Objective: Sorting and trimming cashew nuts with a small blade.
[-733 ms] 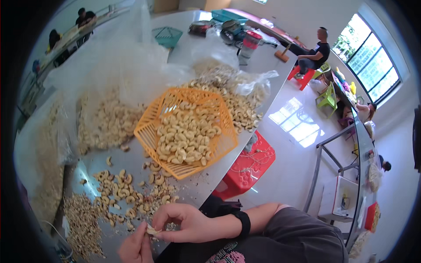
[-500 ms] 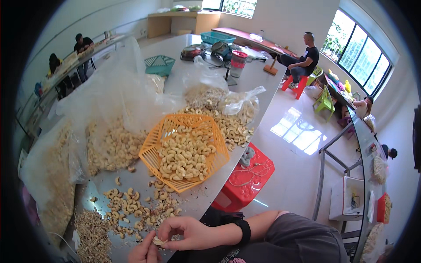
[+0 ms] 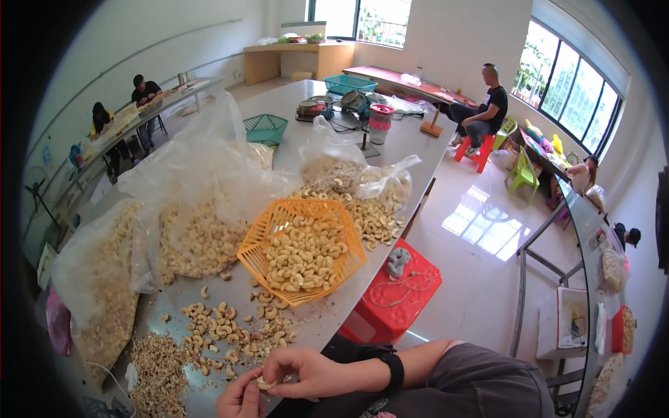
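At the bottom of the view my left hand (image 3: 240, 398) and my right hand (image 3: 306, 369) meet over the near edge of the metal table (image 3: 293, 118). Together they pinch one pale cashew kernel (image 3: 264, 383) between the fingertips. A black band sits on my right wrist. Just beyond the hands lies a loose scatter of cashew kernels (image 3: 223, 331), with a heap of broken skins and bits (image 3: 159, 373) to the left. An orange plastic basket (image 3: 303, 249) full of kernels stands further back.
Big clear plastic bags of cashews (image 3: 188, 209) fill the table's left and middle. A red plastic stool (image 3: 394, 296) stands right of the table. Green baskets (image 3: 265, 129) and tools lie at the far end. Other people sit at the left wall bench and by the windows.
The view has tilted up, showing more of the room. My hands stay at the table's near edge, still working the same kernel between the fingers.
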